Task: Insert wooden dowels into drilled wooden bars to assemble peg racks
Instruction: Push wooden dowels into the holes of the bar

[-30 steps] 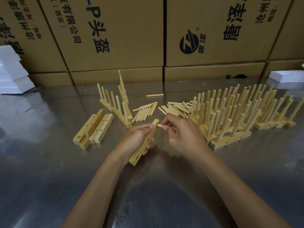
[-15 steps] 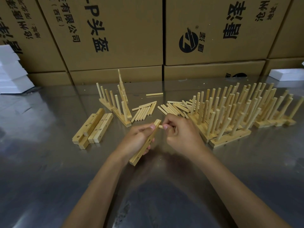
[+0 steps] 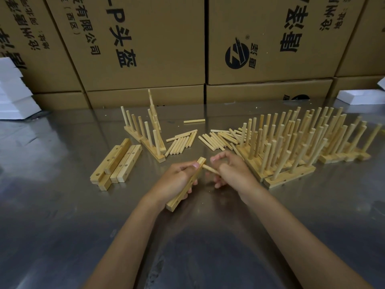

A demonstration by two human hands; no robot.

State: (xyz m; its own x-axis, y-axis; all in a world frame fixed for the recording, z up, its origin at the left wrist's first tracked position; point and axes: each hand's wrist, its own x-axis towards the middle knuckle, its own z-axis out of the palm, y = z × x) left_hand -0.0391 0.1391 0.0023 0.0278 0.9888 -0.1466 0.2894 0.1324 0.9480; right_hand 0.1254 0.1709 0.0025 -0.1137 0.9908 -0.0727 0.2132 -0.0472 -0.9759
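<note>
Just above the shiny steel table, near its middle, the left hand grips a pale drilled wooden bar, fingers curled round it and thumb pressed near its upper end; the bar slants from lower left to upper right, its lower end close to the tabletop. Right of that bar, the right hand holds a short pale wooden dowel in curled fingers, the dowel's free tip touching the bar's side just below the top end; how deep it sits in a hole cannot be told.

Behind the bar, loose wooden dowels lie in two flat fans on the steel, with a single stray dowel farther back. Left of the bar, a small stack of bare drilled bars lies side by side, holes facing up. Behind and left of the bar, a few partly pegged racks lean together, one tipped nearly on end. Right of the bar, a dense cluster of finished peg racks stands in rows, pegs pointing upward and fanning outward, the nearest rack just beside the right hand.

Far behind the bar, brown cardboard boxes with black printed characters form a wall along the table's back edge. White foam blocks sit stacked at the far left, and another white foam piece rests at the far right
</note>
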